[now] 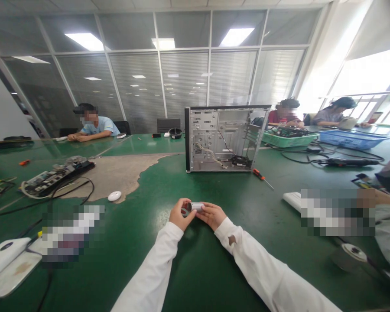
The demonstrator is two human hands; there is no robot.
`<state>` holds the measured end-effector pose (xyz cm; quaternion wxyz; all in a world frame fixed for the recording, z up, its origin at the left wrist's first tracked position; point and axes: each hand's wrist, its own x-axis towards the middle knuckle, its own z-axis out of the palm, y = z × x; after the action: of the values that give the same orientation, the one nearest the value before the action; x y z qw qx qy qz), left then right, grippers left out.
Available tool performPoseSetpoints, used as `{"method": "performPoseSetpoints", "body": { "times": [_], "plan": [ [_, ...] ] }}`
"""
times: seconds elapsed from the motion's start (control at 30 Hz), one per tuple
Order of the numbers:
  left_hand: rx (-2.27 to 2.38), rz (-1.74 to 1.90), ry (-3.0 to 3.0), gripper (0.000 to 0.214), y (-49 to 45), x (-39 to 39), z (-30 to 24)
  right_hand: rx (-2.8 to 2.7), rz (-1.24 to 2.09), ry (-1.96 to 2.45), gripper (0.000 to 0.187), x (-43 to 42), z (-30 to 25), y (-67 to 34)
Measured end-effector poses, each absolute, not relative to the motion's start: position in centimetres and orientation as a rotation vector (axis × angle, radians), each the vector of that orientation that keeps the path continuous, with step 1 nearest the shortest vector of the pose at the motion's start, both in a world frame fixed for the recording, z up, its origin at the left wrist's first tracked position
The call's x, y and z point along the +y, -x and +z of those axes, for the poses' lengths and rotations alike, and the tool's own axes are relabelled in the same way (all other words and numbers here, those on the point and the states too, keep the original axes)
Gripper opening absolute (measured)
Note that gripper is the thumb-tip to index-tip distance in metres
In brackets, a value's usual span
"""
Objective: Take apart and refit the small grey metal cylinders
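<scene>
Both my hands meet over the green table (195, 268), in white sleeves. My left hand (180, 214) is curled round one end of a small silver cylinder (196, 206), and my right hand (212, 214) pinches its other end. The cylinder is held just above the table top. Beyond my hands an open grey computer case (223, 138) stands upright with loose wires inside. A red-handled screwdriver (261, 177) lies on the table just right of the case.
A circuit board with black cables (53, 175) lies at left near a small white round disc (114, 196). A green basket (289, 138) and a blue basket (352, 138) stand at back right. Three people sit at the far side. Another person's arm (381, 212) reaches in at right.
</scene>
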<state>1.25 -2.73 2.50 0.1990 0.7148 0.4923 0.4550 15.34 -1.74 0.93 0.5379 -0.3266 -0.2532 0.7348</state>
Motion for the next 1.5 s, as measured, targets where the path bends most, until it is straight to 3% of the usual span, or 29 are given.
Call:
{"method": "performPoseSetpoints", "body": {
  "times": [0.57,1.5],
  "plan": [
    [1.194,1.335,-2.07,0.034,-1.6,-3.3,3.3,-0.531,1.885,0.774,0.011,-1.7,0.8,-15.7],
    [1.142,1.273,-2.212,0.033,-2.2,-3.7,3.2,-0.652,2.174,0.826,0.027,-1.6,1.2,-15.6]
  ]
}}
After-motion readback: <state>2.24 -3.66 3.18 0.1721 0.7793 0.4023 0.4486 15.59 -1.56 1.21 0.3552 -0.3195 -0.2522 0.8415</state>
